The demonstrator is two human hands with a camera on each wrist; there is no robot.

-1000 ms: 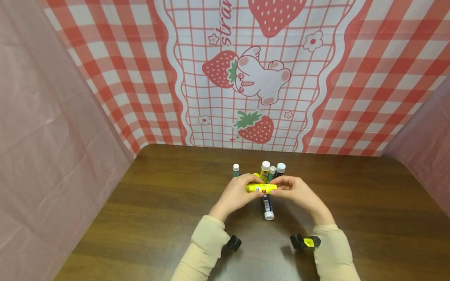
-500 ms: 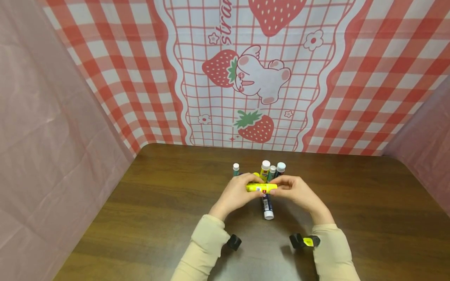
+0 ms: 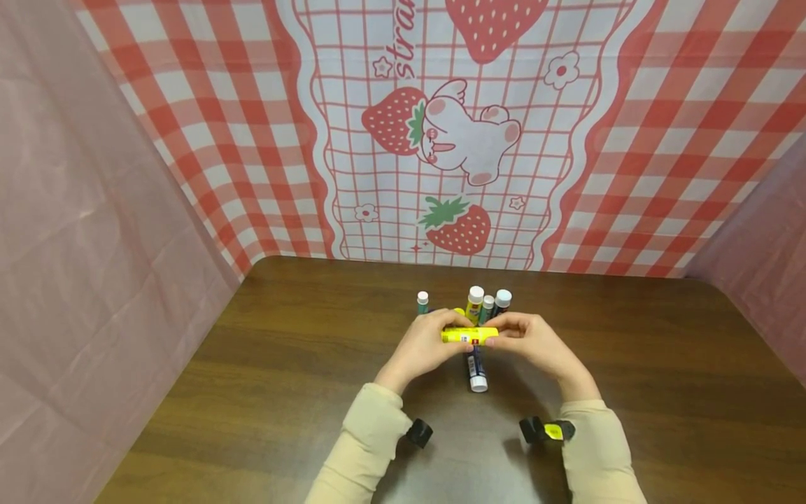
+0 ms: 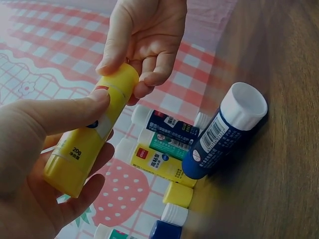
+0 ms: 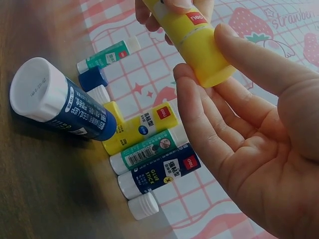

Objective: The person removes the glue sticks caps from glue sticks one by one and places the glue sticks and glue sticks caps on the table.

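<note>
Both hands hold a yellow glue stick (image 3: 469, 336) level above the table. My left hand (image 3: 423, 348) grips its body, the thumb lying along the label in the left wrist view. At the other end, my right hand (image 3: 535, 348) pinches the plain yellow end between thumb and fingers. A thin seam crosses the stick near that end in the right wrist view. Below the hands a navy glue stick (image 3: 476, 369) lies on the table, its white end towards me. Behind it stand a yellow glue stick (image 5: 144, 128), a green one (image 5: 144, 152) and a navy one (image 5: 159, 172), side by side.
Left of this row are a yellow cap (image 4: 178, 194), a blue cap (image 5: 93, 78) with a white piece (image 5: 99, 93) beside it, and another green glue stick (image 5: 107, 55). A small white cap (image 5: 143, 205) sits at the right. Strawberry-print cloth (image 3: 466, 140) hangs behind the table (image 3: 283, 378).
The near end of the lying navy glue stick has shifted slightly left. Both hands stay almost in place on the yellow glue stick, whose right end reaches slightly further right.
</note>
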